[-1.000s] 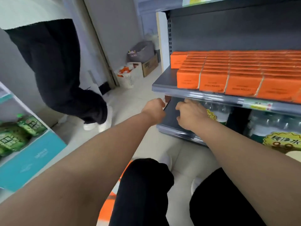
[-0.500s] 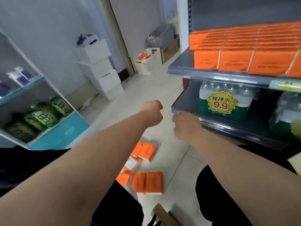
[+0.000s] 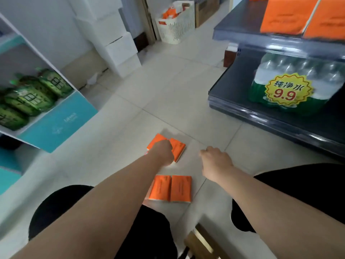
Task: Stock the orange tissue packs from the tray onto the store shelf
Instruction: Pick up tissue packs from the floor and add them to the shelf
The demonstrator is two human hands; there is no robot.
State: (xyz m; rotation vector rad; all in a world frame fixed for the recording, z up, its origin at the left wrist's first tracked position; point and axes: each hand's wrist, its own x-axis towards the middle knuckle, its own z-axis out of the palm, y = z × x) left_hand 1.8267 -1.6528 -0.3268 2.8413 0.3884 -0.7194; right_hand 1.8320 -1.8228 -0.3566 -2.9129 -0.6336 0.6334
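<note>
Two pairs of orange tissue packs lie flat on the tiled floor between my knees: a far pair (image 3: 178,148) and a near pair (image 3: 171,187). My left hand (image 3: 162,152) is curled into a fist over the far pair and hides part of it; no grip on a pack shows. A little to the right, my right hand (image 3: 214,161) hovers above bare floor with loosely curled fingers, holding nothing. More orange packs (image 3: 291,14) stand on the dark store shelf (image 3: 242,37) at the top right.
Bottled water with a 9.9 price sticker (image 3: 287,90) fills the lower shelf. A white basket holding orange packs (image 3: 175,25) stands at the back. White boxes (image 3: 115,43) and a rack of green bags (image 3: 28,98) line the left. A wooden item (image 3: 201,243) lies by my knees.
My view has dropped from the shelf to the floor. Both hands came down and away from the lower shelf edge, the left now over the far packs.
</note>
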